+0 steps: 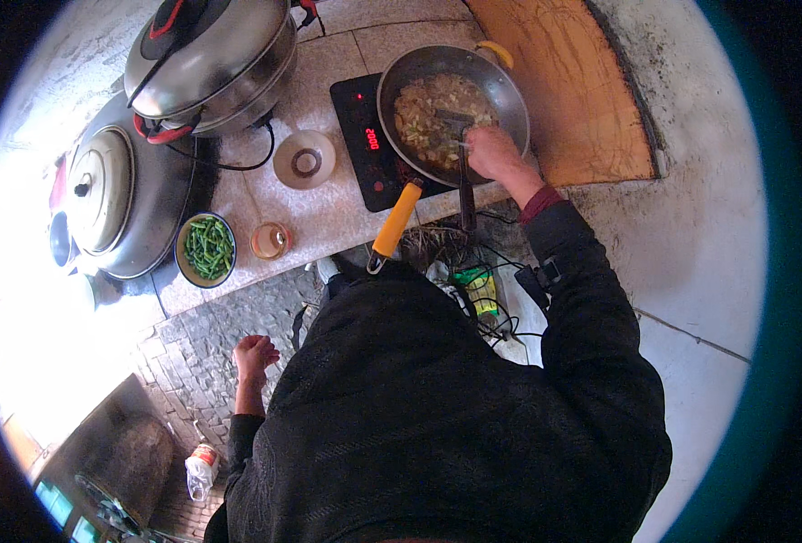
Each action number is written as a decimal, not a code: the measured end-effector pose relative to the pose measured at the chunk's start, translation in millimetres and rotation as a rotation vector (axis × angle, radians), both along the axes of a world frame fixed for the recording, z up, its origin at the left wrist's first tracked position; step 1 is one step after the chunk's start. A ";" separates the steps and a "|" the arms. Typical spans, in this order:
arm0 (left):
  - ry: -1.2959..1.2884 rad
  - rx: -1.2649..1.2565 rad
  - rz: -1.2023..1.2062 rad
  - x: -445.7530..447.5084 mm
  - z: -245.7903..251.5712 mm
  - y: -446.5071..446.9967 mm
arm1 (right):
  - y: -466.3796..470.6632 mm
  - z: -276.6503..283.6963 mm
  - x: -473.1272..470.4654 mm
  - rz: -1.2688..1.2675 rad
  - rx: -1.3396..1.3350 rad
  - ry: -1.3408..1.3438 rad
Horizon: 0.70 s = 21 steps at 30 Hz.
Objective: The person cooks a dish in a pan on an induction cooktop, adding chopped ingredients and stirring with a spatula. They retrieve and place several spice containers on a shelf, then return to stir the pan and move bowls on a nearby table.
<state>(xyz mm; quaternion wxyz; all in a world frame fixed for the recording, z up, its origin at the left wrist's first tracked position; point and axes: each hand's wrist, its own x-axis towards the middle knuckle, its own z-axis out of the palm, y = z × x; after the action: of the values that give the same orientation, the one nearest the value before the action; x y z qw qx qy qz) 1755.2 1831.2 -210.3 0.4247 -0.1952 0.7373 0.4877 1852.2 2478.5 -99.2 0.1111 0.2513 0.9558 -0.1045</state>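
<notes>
My right hand (492,153) is over the near right part of a dark wok (509,102) with chopped food in brown liquid (421,102). Its fingertips are pinched around what may be a small pale thing, too small to name. Beside them a black spatula (467,197) lies with its head in the food and its handle across the wok's rim. The wok sits on a black induction cooker (357,163), its yellow handle (398,220) pointing towards me. My left hand (255,356) hangs low at my left side, fingers curled, with nothing visible in it.
Left of the cooker are a pale bowl (323,159), a glass jar (270,241) and a bowl of cut green beans (205,249). Farther left stand a lidded steel pot (238,75) and a large pan with a lid (102,190). Black cables (503,319) hang below the counter's edge.
</notes>
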 end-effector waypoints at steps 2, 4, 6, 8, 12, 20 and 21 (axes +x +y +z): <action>0.002 -0.034 -0.019 0.9 -0.1 1.1 | -3.4 -4.0 3.9 -0.159 0.043 0.027; 0.023 -0.079 -0.012 1.9 0.4 2.5 | -5.0 -8.3 6.5 -0.041 -0.011 0.013; -0.002 -0.064 -0.006 1.6 1.5 3.2 | -5.6 -11.3 7.9 -0.043 -0.013 0.012; -0.014 -0.048 -0.014 0.7 2.4 3.4 | -6.3 -12.1 9.2 -0.165 0.039 0.025; 0.001 -0.023 -0.026 -1.9 2.4 2.3 | -12.0 -9.4 12.4 -0.080 -0.024 -0.021; 0.015 0.019 0.003 -4.4 0.9 0.3 | -18.7 -10.9 27.5 -0.116 -0.019 0.179; 0.016 0.004 -0.005 -5.0 1.3 0.5 | -16.0 -11.3 31.3 -0.142 -0.056 0.231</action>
<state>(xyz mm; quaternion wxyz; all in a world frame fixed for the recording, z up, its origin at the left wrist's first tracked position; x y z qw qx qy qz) 1750.2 1831.7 -209.1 0.4204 -0.1888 0.7401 0.4898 1883.5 2462.4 -110.5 -0.0005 0.3012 0.9388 -0.1671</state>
